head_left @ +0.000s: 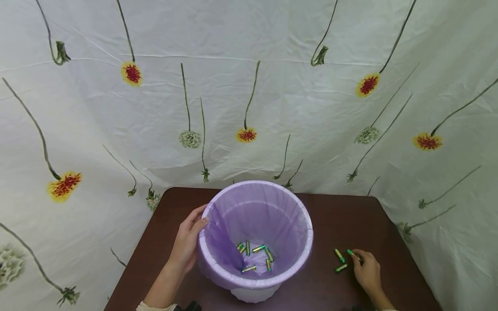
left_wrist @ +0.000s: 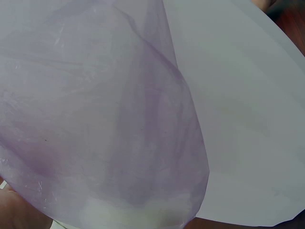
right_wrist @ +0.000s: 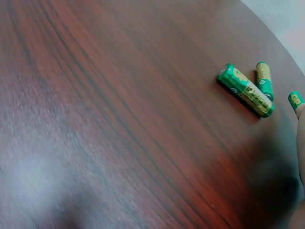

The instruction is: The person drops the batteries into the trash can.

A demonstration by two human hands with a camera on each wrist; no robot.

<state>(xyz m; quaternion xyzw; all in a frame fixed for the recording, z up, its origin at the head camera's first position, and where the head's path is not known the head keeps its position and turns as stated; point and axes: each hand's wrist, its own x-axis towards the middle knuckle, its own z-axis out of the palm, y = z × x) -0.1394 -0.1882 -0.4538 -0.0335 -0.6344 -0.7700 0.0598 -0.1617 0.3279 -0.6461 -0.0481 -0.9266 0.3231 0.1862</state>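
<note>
A white trash bin (head_left: 255, 295) lined with a purple plastic bag (head_left: 268, 216) stands on the table, its mouth tilted toward me. My left hand (head_left: 186, 242) grips its rim at the left, thumb over the edge; the other fingers are partly hidden behind the bin. Several green and gold batteries (head_left: 258, 249) lie at the bottom of the bag. To the right of the bin, my right hand (head_left: 367, 270) pinches a battery (head_left: 350, 252) just above or on the tabletop. Two loose batteries, one (right_wrist: 245, 90) in front of the other (right_wrist: 264, 78), lie beside that hand.
The dark brown wooden table (head_left: 323, 216) has rounded far corners. Behind it and along both sides hangs a pale cloth (head_left: 218, 34) printed with flowers. In the left wrist view the bag and the white bin wall (left_wrist: 238, 119) fill nearly everything.
</note>
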